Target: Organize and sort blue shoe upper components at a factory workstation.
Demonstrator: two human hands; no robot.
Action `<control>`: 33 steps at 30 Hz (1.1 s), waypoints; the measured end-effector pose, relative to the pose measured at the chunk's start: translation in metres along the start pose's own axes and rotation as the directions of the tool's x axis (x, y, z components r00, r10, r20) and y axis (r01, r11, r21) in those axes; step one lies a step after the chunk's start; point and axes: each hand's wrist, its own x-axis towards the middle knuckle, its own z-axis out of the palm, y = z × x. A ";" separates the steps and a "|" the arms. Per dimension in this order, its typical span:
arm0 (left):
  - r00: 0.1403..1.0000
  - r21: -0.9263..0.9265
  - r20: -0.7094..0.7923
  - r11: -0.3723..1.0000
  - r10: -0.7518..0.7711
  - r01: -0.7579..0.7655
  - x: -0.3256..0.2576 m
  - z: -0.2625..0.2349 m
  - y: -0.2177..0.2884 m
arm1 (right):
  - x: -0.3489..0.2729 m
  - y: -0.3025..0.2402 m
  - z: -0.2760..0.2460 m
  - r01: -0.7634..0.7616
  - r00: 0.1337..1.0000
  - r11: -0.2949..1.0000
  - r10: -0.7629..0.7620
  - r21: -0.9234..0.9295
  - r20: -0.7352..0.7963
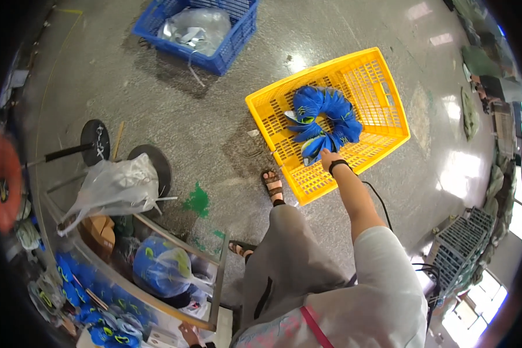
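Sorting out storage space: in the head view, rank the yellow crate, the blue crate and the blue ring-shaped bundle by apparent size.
1. Yellow crate
2. Blue crate, partly cut off and farther away, so unsure
3. Blue bundle, held by the right hand

Single head view, steeply downward (fisheye) over floor (pixel 214 116)

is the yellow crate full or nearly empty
Nearly empty: the yellow crate holds only one ring-shaped bundle of blue pieces, gripped by the right hand; bare mesh floor shows around it.
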 end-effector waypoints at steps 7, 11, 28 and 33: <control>0.953 0.953 0.293 0.102 -0.072 -0.285 0.016 0.072 0.085 | 0.102 0.003 0.016 0.047 0.995 0.994 -0.038 -0.099 0.091; 0.951 0.950 0.309 0.038 0.013 -0.310 0.040 0.104 0.111 | 0.139 -0.020 0.046 0.172 0.981 0.982 -0.178 -0.080 -0.072; 0.859 0.877 0.437 0.084 0.268 -0.473 0.003 0.018 0.037 | -0.126 0.053 -0.216 0.365 0.653 0.882 -0.013 0.300 -0.757; 0.823 0.922 0.296 0.081 0.485 -0.379 -0.018 0.049 0.039 | -0.293 -0.086 -0.326 0.769 0.523 0.615 -0.451 0.173 -0.723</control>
